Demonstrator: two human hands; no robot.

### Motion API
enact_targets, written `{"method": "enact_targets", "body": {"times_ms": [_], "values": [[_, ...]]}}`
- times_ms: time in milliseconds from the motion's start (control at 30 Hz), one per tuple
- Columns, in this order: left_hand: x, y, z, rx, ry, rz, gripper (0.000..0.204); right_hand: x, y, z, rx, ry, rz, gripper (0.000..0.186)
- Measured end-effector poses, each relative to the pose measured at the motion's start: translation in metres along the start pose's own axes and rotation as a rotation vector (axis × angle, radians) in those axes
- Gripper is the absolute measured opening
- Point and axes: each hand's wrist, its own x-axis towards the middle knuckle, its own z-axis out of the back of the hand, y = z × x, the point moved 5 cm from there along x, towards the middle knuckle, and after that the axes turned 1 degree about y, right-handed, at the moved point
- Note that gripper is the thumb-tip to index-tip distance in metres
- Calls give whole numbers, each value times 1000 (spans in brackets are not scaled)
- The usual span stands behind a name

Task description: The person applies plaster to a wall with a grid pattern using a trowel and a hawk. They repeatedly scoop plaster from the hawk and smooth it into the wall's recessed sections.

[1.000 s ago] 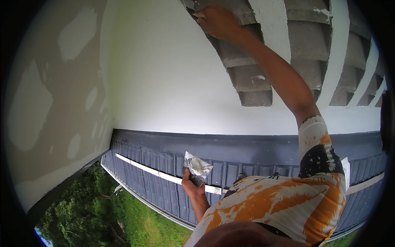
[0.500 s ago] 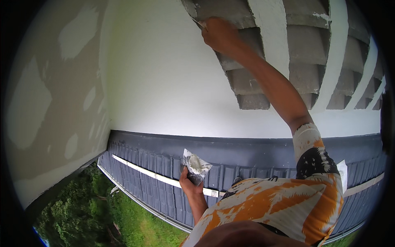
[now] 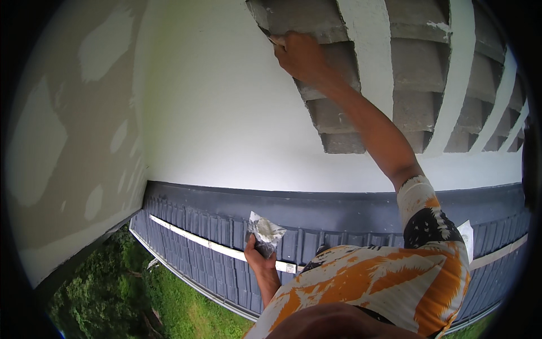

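My right hand (image 3: 305,57) is raised to the sloping left edge of the stepped grey tiles (image 3: 333,116), where they meet the white wall (image 3: 226,113). Its fingers are closed on something thin; only a sliver shows past the fingertips, so its kind stays hidden. Lower down, over the roof, my left hand (image 3: 259,261) grips a crumpled silvery-white packet or sheet (image 3: 266,233) from below. Pale, paste-like stuff lies on top of it.
Below the wall runs a dark ribbed roof (image 3: 197,206) with a long white strip (image 3: 203,242) across it. Past the roof's edge are grass (image 3: 192,305) and bushes (image 3: 90,288) far below. At left stands a patched beige wall (image 3: 73,113). White bands (image 3: 460,73) separate the tile columns.
My right hand has come slightly down along the tile edge, still closed. The left hand keeps its hold on the packet, with only a small shift in the picture.
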Motion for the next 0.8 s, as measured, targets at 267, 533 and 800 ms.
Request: {"method": "enact_targets", "body": {"times_ms": [267,533,800], "values": [[-5,-5,-18,15,2,-15,33,-18,28,-17,-161,-73,51,31],[-4,-2,-10,-42,25,-31,31,31,-3,17,-215,-250,148,30],[-13,-11,-25,-109,116,-70,34,-56,15,17,-31,-133,144,26]]}}
